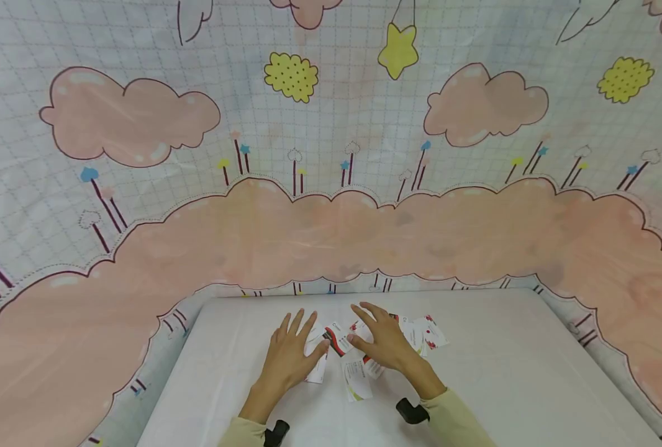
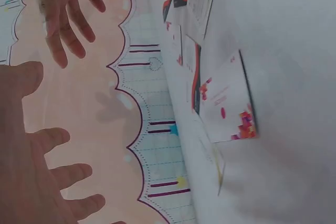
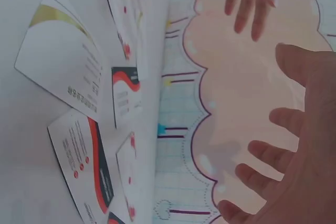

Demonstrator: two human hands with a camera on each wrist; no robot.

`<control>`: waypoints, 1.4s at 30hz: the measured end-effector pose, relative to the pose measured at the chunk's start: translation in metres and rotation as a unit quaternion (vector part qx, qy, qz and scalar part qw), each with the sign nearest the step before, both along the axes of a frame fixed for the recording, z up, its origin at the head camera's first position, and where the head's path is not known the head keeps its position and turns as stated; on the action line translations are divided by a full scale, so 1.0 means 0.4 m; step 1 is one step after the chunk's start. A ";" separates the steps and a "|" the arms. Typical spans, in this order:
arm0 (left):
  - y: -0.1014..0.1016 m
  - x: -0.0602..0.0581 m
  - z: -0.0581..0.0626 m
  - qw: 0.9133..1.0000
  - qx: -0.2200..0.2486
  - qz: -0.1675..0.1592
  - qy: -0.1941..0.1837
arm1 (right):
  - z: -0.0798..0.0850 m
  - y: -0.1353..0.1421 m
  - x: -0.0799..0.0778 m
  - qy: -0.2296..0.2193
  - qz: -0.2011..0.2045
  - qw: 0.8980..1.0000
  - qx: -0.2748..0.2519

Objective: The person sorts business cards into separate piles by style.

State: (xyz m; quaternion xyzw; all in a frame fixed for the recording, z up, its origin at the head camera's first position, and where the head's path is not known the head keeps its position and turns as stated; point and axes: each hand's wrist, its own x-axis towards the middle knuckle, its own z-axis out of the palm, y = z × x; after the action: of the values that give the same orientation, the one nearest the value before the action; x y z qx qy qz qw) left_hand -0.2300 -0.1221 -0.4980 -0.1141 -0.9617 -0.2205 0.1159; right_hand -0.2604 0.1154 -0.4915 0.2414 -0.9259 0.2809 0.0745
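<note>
The cards (image 1: 358, 380) are lying scattered on the white table (image 1: 476, 385), some overlapping, between and partly beneath the hands; the left hand (image 1: 289, 357) is hovering over the left-side cards, fingers spread, gripping nothing; the right hand (image 1: 385, 341) is hovering over the right-side cards, likewise spread and bearing nothing, apart from the left; the cards are appearing light, thin and fairly stiff, probably prone to sliding and creasing; opposite edges are seeming the soundest places to pinch.
</note>
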 end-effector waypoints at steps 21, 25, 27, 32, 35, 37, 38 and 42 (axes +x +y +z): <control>-0.039 0.019 -0.093 0.996 0.076 0.033 -0.024 | -0.084 -0.077 -0.049 -0.088 0.034 0.994 -0.055; -0.049 0.014 -0.105 0.995 0.078 0.041 -0.038 | -0.097 -0.093 -0.062 -0.103 0.031 0.993 -0.055; -0.052 0.013 -0.111 0.995 0.079 0.043 -0.047 | -0.106 -0.101 -0.068 -0.112 0.030 0.992 -0.052; -0.055 0.020 -0.119 0.993 0.088 0.054 -0.062 | -0.121 -0.121 -0.076 -0.125 0.031 0.991 -0.041; -0.056 0.022 -0.126 0.992 0.094 0.057 -0.065 | -0.128 -0.131 -0.082 -0.128 0.034 0.991 -0.026; -0.057 0.022 -0.132 0.991 0.096 0.059 -0.070 | -0.133 -0.137 -0.087 -0.124 0.036 0.991 -0.011; -0.058 0.023 -0.134 0.991 0.096 0.059 -0.070 | -0.135 -0.140 -0.088 -0.123 0.036 0.992 -0.004; -0.059 0.023 -0.141 0.990 0.101 0.065 -0.078 | -0.140 -0.148 -0.092 -0.116 0.032 0.992 0.023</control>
State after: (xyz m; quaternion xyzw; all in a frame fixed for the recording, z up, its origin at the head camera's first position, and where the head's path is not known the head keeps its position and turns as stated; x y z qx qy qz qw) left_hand -0.2206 -0.1457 -0.5543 -0.0216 -0.9461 -0.3164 0.0652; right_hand -0.2971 0.0562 -0.5476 0.2387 -0.9262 0.2878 -0.0478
